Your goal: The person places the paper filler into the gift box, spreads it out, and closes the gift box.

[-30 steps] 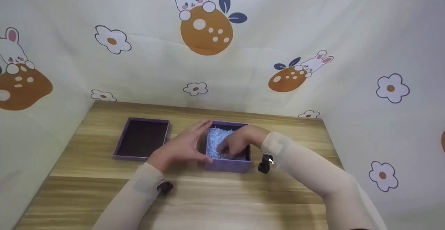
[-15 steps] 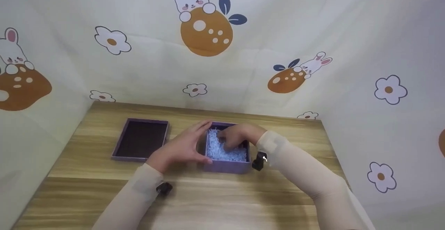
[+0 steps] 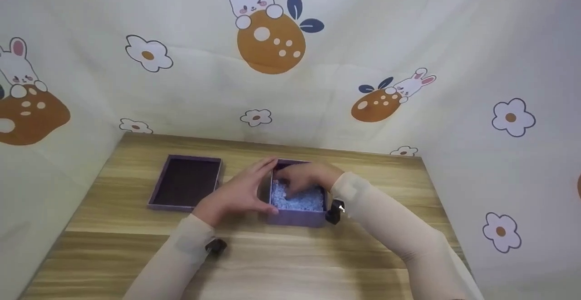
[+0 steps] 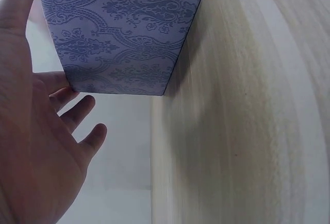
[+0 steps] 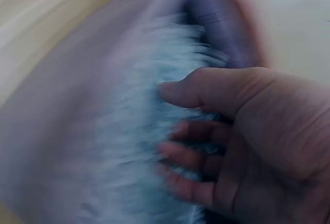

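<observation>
A purple patterned box (image 3: 297,218) stands uncovered on the table, filled with pale blue shredded paper (image 3: 306,200). My left hand (image 3: 237,194) holds the box from its left side, thumb at the near corner and fingers at the far corner. In the left wrist view, the box's damask-like wall (image 4: 124,38) lies between thumb and fingers. Inside the box, my right hand (image 3: 300,176) touches the paper near the far left. Its loosely bent fingers (image 5: 188,157) rest in the shreds, thumb apart from them; that view is blurred.
A matching purple lid (image 3: 186,182) with a dark inside lies upturned to the left of the box. Both stand on a wood-grain table (image 3: 281,263). A patterned cloth (image 3: 195,86) hangs behind and at the sides.
My right hand has moved from the near part of the paper to the far left of the box. The left hand has kept its place on the box; the lid has not moved.
</observation>
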Tool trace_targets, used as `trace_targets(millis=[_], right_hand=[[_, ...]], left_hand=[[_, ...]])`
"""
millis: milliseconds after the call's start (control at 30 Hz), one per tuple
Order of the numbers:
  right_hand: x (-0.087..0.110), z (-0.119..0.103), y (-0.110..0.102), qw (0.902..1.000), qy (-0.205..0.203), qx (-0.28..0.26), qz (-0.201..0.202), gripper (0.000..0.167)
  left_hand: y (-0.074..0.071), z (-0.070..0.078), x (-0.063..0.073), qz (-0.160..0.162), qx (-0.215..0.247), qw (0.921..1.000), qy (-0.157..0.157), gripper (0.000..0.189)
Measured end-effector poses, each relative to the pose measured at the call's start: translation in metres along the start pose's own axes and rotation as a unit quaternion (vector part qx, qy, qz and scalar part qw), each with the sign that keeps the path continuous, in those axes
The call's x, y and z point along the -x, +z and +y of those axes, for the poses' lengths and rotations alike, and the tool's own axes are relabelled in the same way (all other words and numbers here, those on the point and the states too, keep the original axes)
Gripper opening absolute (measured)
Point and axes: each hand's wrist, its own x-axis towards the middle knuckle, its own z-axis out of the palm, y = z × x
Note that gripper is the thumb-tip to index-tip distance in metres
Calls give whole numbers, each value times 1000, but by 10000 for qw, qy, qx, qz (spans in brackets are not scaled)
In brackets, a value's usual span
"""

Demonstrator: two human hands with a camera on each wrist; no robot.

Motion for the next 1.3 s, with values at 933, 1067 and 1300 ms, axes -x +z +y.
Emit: trace_targets(millis=[933, 1067, 1300], right_hand=[[14, 0, 24, 9907, -1346, -194, -47, 27], [31, 2, 18, 9881, -1377, -582, 375, 27], [65, 10, 13, 9700, -1479, -1321, 1404, 25]], left_hand=[[0, -1, 1, 88, 111, 9999, 73, 143], [1, 0, 0, 91, 67, 9999, 90, 142], [1, 1, 0, 179, 1, 9998, 18, 144]])
